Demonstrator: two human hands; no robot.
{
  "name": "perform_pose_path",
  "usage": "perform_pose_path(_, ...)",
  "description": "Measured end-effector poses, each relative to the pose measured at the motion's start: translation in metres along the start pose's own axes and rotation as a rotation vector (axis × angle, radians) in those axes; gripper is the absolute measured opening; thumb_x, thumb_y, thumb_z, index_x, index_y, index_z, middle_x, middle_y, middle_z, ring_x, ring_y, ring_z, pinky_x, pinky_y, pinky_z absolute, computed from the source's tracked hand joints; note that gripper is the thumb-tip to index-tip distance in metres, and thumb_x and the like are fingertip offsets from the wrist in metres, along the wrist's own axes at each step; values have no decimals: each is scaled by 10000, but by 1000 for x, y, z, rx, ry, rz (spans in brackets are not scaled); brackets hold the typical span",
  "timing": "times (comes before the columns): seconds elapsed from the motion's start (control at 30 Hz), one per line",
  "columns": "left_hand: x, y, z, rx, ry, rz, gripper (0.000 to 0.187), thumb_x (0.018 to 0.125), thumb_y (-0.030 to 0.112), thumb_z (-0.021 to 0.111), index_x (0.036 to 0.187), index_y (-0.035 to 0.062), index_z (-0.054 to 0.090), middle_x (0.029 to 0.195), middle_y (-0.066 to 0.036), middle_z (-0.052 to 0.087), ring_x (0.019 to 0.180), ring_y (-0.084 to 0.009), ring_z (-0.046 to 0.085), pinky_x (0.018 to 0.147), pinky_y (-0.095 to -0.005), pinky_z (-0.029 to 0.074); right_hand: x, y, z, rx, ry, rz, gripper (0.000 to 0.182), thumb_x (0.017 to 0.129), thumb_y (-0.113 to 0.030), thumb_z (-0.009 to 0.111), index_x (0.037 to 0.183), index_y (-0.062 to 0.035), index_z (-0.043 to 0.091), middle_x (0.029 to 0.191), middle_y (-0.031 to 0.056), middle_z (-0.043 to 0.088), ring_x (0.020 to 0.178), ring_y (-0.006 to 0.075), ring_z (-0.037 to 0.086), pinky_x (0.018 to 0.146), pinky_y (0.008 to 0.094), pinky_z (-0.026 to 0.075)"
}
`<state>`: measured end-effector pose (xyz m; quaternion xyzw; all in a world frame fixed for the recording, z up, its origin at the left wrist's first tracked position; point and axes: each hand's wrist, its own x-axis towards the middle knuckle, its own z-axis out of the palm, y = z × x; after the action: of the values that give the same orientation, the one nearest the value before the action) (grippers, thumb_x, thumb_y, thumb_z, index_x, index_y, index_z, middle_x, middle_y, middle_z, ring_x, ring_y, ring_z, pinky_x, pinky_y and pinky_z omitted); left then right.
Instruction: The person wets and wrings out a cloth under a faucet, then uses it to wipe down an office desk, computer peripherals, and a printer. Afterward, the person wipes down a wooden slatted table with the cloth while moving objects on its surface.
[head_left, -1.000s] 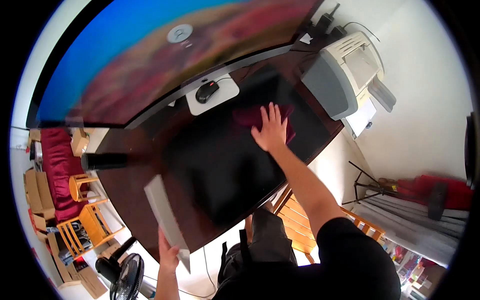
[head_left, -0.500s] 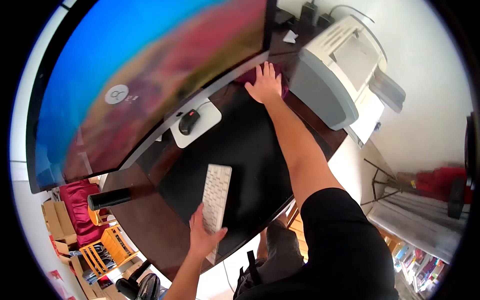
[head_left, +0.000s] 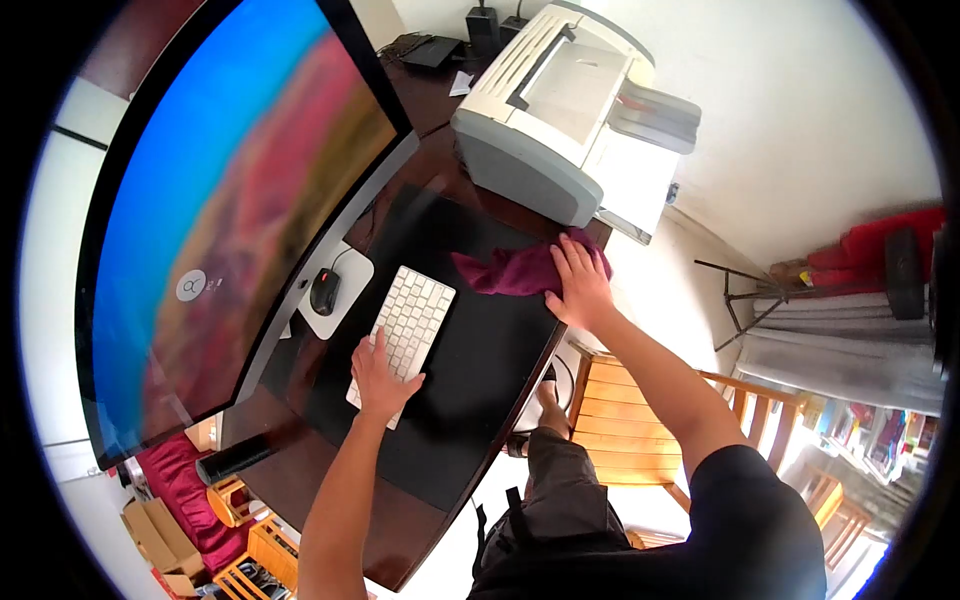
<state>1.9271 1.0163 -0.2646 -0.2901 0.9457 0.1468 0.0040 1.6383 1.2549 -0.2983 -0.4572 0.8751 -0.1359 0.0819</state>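
My left hand [head_left: 378, 380] grips the near end of a white keyboard [head_left: 420, 310], with its thumb at one long edge and its fingers across the keys. The keyboard lies at a slant over a black desk mat [head_left: 480, 350]. At the mat's right side, my right hand [head_left: 585, 285] presses on a crumpled maroon cloth [head_left: 515, 272], fingers stretched out over it. Part of the cloth is hidden under the palm, and a loose end trails left. A black mouse [head_left: 323, 292] rests on a white mouse pad [head_left: 350, 290] left of the keyboard.
A large monitor [head_left: 240, 210] stands along the left of the dark desk [head_left: 400, 540]. A grey and cream printer [head_left: 530, 160] occupies the back right corner, beside a small black box [head_left: 432, 52]. A wooden chair [head_left: 625, 420] is right of the desk.
My right hand has moved with the cloth from beside the monitor to the desk's front edge. The keyboard has turned and now shows its keys more fully. The head view has shifted.
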Motion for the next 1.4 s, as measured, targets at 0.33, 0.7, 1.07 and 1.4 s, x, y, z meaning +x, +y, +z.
perform_pose_path(0.33,41,-20,15,-24,-7,137,1081,588,382,840,1428,31,256,1387,-307,303,1262,-459,306,1052,-539,246,13,-15,-6,-164,-112,4,831,789,-481,526,1437,-14,299,1540,189,171,1428,309,170,1090,509,270)
perform_pose_path(0.7,34,-27,3,59,-51,115,975,612,360,796,1405,67,312,1398,-263,289,1268,-426,310,1063,-541,234,108,-46,22,-98,-37,-47,770,851,-472,486,1448,-30,285,1545,185,157,1438,292,146,1100,488,250)
perform_pose_path(1.07,23,-12,-12,110,-229,-72,992,644,340,805,1437,85,267,1470,-257,216,1337,-423,261,1093,-540,222,143,-82,31,-8,-24,-105,758,841,-437,503,1445,-28,293,1544,175,172,1435,286,158,1111,505,227)
perform_pose_path(1.4,9,-17,5,174,-83,-194,918,747,433,701,1463,71,254,1509,-258,161,1405,-404,159,1119,-564,161,-43,-69,24,-87,-56,93,814,762,-426,581,1416,-6,340,1532,196,200,1422,333,182,1088,550,228)
